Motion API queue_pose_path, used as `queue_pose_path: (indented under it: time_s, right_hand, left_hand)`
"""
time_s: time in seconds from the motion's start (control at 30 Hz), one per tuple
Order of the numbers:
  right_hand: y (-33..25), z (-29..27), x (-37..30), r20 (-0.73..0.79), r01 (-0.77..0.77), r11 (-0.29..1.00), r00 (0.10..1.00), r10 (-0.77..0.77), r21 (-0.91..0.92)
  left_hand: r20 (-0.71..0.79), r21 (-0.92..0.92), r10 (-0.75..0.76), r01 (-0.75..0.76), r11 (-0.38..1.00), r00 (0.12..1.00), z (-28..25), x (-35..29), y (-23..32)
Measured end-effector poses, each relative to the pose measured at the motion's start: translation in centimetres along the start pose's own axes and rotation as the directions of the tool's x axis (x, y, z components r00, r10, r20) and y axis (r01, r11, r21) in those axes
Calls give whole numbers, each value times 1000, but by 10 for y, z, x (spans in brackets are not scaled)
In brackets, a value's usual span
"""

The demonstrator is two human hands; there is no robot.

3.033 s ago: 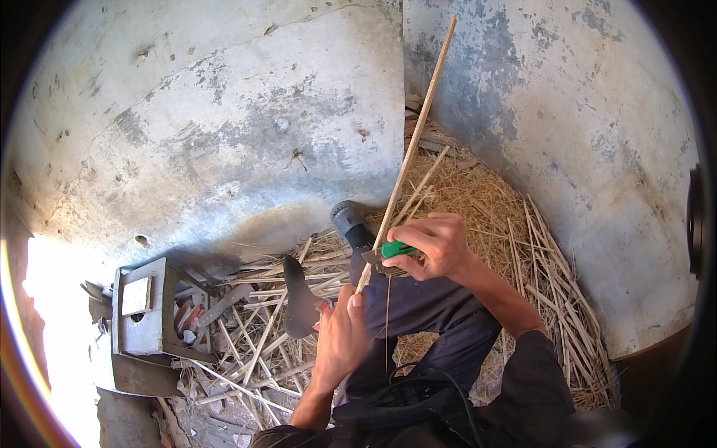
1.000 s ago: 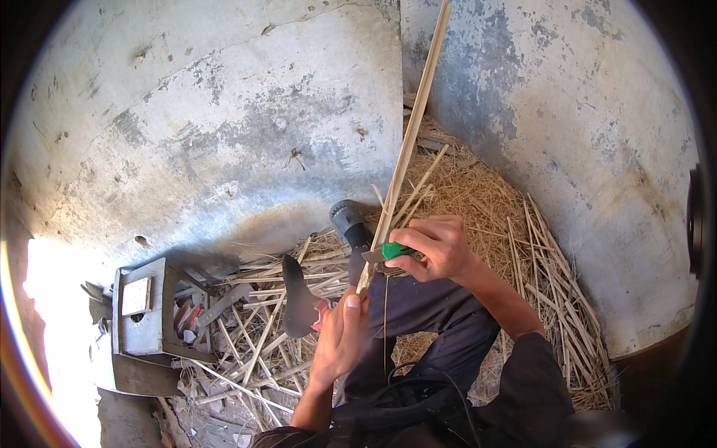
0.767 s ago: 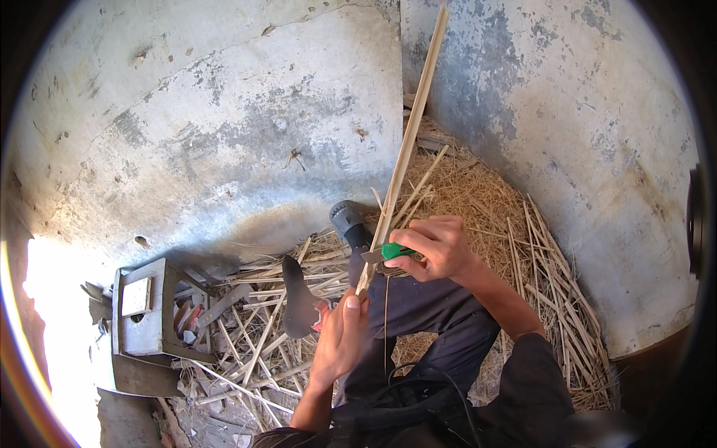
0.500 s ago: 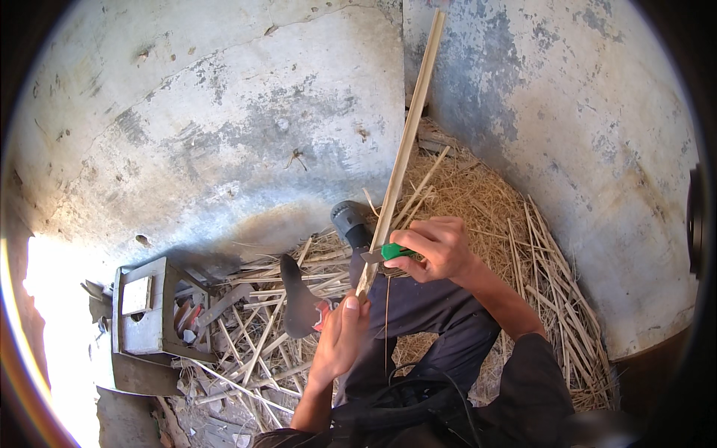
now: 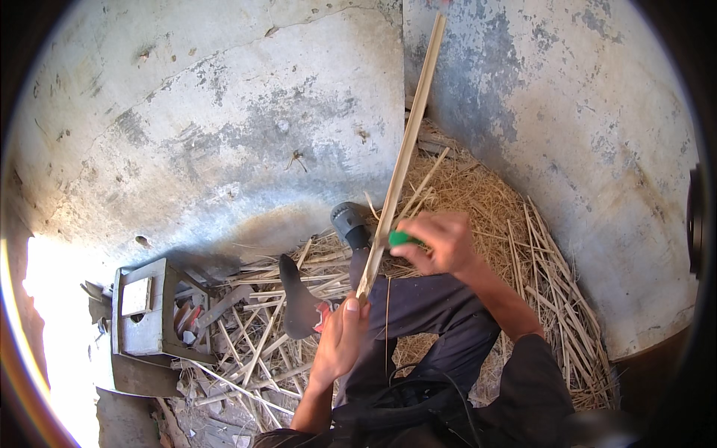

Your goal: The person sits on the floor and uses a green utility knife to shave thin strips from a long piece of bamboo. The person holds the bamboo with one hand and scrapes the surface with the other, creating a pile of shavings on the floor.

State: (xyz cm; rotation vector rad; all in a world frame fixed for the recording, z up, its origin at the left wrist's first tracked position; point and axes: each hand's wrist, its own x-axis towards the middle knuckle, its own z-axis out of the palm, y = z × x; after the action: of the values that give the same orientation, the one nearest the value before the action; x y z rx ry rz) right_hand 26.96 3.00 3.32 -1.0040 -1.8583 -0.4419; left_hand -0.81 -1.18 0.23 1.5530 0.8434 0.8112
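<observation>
A long pale strip of split bamboo or wood (image 5: 408, 142) slants up and away from my lap toward the corner of the walls. My left hand (image 5: 345, 334) is closed round its near end, thumb lying along it. Beside the strip, a little farther up, my right hand (image 5: 439, 243) grips a green-handled utility knife (image 5: 403, 238). That hand is smeared by motion, and the knife's blade can hardly be made out. A thin curled shaving (image 5: 371, 203) stands out next to the strip's left edge.
Many loose strips (image 5: 258, 336) lie on the floor to the left, and more lean at the right (image 5: 564, 321). Straw-like shavings (image 5: 470, 201) heap up ahead. An open wooden box (image 5: 146, 317) stands at left. Peeling walls (image 5: 246, 112) close in the corner.
My right hand and the knife have moved slightly up and to the right, the blade now blurred along the strip. My left hand and the strip stay almost where they were.
</observation>
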Motion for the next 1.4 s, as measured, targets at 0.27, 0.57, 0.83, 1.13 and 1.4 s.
queue_pose_path:
  time_s: [0.27, 0.57, 0.83, 1.13, 1.4]
  right_hand:
    - [21, -7, -1, -56, -134, 989, 989, 137, 55]
    - [18, -14, 1, 69, -56, 989, 997, 47, 138]
    - [12, -8, 4, -61, -98, 984, 992, 108, 147]
    - [17, -12, 1, -43, -70, 997, 996, 72, 42]
    - [22, -10, -1, -60, -108, 994, 992, 109, 28]
  left_hand:
    - [39, -93, -87, 90, 992, 995, 1, -14, -8]
    - [49, -21, -103, 104, 994, 994, -9, -10, -13]
    - [-9, 182, 72, -69, 981, 997, 3, -14, 8]
    - [-20, 185, 42, -37, 982, 999, 4, -24, 8]
    - [-40, 222, 55, -45, 974, 998, 7, -25, 4]
